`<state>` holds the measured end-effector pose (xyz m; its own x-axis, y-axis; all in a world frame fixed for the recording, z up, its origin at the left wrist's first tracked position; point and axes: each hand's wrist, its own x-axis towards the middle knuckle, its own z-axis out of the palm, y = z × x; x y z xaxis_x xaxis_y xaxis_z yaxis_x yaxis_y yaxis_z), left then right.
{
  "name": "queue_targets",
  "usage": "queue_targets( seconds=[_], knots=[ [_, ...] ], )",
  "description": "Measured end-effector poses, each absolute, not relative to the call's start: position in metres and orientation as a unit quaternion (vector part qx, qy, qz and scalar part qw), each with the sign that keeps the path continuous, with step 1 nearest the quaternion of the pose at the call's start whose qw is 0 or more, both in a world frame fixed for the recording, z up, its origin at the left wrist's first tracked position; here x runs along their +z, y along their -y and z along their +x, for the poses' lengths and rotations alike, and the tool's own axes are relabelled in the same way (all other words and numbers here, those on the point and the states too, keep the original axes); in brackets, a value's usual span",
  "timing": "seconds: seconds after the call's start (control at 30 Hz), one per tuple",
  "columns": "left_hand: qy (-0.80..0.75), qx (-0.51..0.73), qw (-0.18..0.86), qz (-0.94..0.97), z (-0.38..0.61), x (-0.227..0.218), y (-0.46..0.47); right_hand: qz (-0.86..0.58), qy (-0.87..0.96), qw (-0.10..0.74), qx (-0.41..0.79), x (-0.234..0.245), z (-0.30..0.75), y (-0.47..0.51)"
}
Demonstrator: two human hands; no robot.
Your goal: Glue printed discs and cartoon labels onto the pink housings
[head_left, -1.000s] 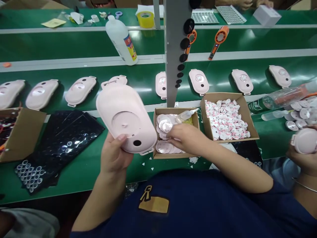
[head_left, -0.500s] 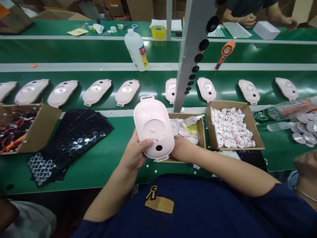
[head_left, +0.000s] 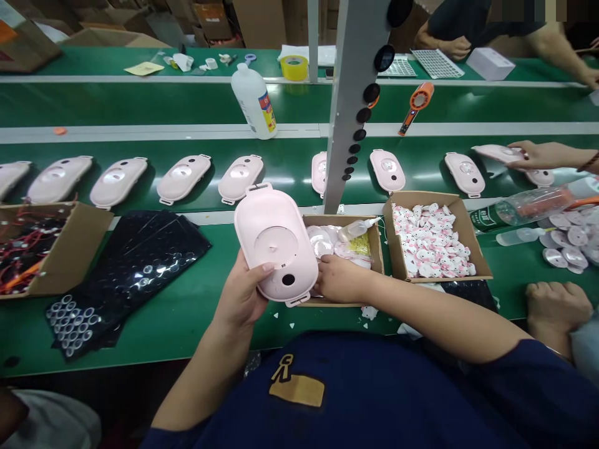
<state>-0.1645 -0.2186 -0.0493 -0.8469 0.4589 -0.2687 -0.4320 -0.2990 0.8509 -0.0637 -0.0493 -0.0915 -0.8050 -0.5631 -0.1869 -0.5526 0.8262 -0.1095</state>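
My left hand (head_left: 243, 293) grips a pink oval plastic shell (head_left: 276, 240) from below, thumb on its face beside a round recess and a dark hole. The shell is held tilted above the near green table. My right hand (head_left: 337, 277) reaches into a small cardboard box (head_left: 377, 246) of round shiny discs (head_left: 322, 243), partly behind the shell. Its fingers are curled down among the discs; what they pinch is hidden. A small glue bottle (head_left: 358, 229) lies in the same box.
A second box (head_left: 468, 237) holds pink-and-white cartoon pieces. Pink shells (head_left: 182, 178) line the conveyor belt. Black sheets with small rings (head_left: 135, 262) and a box of red wires (head_left: 28, 246) lie left. A grey post (head_left: 349, 100) rises ahead. A co-worker's hands (head_left: 556, 305) work at the right.
The pink shell has come down and toward the middle, close to the disc box. My right hand stays in that box. At right, a co-worker's arm now reaches to the belt.
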Motion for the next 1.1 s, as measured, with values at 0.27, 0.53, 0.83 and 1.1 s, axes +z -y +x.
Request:
queue_targets(
  seconds=[0.27, 0.53, 0.83, 1.1],
  knots=[
    [-0.529, 0.799, 0.285, 0.007, -0.166, -0.055, 0.218, -0.244, -0.966, 0.078, -0.037, -0.087, -0.053, 0.039],
    [-0.519, 0.786, 0.335, 0.005, -0.164, -0.049, 0.219, -0.211, -0.972, 0.087, -0.062, -0.085, -0.046, 0.031],
    [-0.524, 0.733, 0.430, 0.062, -0.145, -0.060, 0.206, -0.052, -0.937, -0.196, -0.283, 0.006, 0.004, 0.023],
    [-0.452, 0.721, 0.501, 0.156, -0.130, -0.054, 0.197, -0.197, -0.938, -0.266, -0.107, -0.012, -0.001, 0.018]
  ],
)
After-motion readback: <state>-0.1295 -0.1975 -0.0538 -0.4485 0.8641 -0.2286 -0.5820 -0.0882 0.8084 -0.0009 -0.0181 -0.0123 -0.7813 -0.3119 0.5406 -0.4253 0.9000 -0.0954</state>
